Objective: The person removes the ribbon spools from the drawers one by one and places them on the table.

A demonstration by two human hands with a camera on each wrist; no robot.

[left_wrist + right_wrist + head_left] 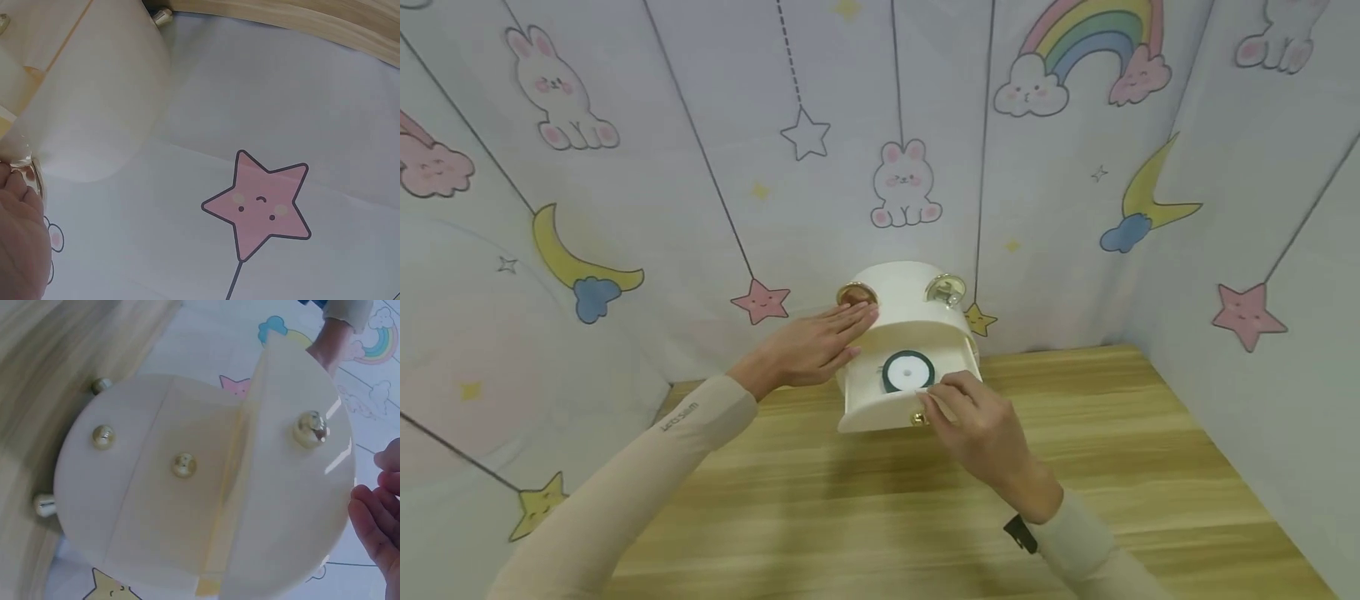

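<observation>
A cream rounded cabinet (pixel 906 292) with gold feet stands near the fabric backdrop, and its upper drawer (pixel 868 417) is pulled out. A round white disc with a dark green rim (pixel 907 372) lies inside the drawer. My left hand (pixel 812 346) rests with straight fingers on the cabinet's top, by the gold-rimmed round piece (pixel 857 294) at left. My right hand (pixel 981 425) pinches the top edge of the drawer front, beside its gold knob (pixel 918 419). In the right wrist view, fingertips (pixel 359 503) meet that edge.
A second gold-rimmed piece (pixel 946 290) sits at the top's right side. Below the pulled-out drawer are further fronts with a gold knob (pixel 184 465) and another knob (pixel 104 437). The cabinet stands on a wood-grain table (pixel 865 517). Printed fabric (pixel 700 208) hangs behind and at both sides.
</observation>
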